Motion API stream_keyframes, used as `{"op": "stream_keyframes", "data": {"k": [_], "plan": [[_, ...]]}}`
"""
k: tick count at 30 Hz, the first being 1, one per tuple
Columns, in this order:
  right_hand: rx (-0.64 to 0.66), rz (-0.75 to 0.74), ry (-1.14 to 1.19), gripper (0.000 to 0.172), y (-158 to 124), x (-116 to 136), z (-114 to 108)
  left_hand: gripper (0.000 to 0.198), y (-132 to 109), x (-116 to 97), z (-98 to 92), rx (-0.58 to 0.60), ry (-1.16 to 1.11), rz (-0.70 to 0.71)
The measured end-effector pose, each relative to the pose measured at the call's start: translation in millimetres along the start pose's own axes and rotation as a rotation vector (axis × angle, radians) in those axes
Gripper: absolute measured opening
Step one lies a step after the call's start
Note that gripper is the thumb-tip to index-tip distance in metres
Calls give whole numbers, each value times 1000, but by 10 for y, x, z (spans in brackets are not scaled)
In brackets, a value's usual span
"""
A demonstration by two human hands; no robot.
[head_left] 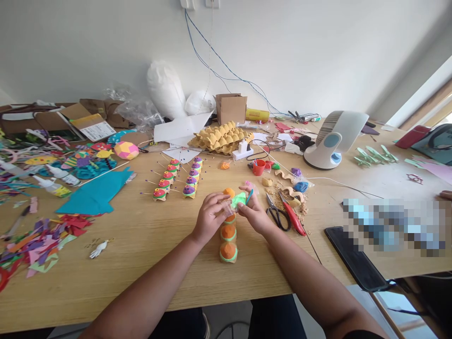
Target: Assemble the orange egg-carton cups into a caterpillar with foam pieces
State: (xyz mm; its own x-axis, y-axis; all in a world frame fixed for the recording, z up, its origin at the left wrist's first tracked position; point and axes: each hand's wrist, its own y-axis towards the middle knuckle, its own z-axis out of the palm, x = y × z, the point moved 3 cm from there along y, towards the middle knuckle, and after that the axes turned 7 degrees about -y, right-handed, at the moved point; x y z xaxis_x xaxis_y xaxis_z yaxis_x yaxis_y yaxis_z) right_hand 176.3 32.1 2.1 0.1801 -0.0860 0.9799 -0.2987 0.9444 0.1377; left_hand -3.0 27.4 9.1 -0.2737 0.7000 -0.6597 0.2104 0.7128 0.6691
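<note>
Bright green clay (238, 201) in a clear plastic wrapper is held between my two hands. My left hand (211, 214) is closed on the wrapper's left side. On the other side, my right hand (257, 214) pinches the clay packet, and a small blue stick-like tool (249, 197) stands up from its fingers. Beneath them lies an egg-carton strip (229, 252), its bumps covered in orange with light green bands round the base. My hands hide its middle. A pink lump in plastic (252, 187) sits just beyond my right hand.
Left of my hands stand two decorated egg-carton strips, one red (164, 183) and one purple (192, 180), with pins sticking out. Scissors (278, 213) and a red cutter (293, 214) lie to the right, near a phone (355, 259). Behind are a fan (334, 140) and egg trays (221, 136).
</note>
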Motion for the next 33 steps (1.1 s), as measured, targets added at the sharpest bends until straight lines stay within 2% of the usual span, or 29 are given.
{"op": "stream_keyframes", "data": {"k": [5, 11, 19, 26, 33], "plan": [[49, -143, -143, 47, 0, 80, 21, 23, -6, 21, 1, 9, -39, -37], [70, -141, -177, 46, 16, 37, 18, 24, -5, -5, -5, -17, -39, -2], [36, -157, -291, 39, 28, -10, -10, 21, -14, -29, 16, -51, -40, 10], [32, -172, -381, 36, 7, 71, 3, 22, -24, -13, 36, -14, -67, -29], [41, -232, -571, 30, -25, 159, 6, 19, -55, -10, 50, 14, -57, -12]]}}
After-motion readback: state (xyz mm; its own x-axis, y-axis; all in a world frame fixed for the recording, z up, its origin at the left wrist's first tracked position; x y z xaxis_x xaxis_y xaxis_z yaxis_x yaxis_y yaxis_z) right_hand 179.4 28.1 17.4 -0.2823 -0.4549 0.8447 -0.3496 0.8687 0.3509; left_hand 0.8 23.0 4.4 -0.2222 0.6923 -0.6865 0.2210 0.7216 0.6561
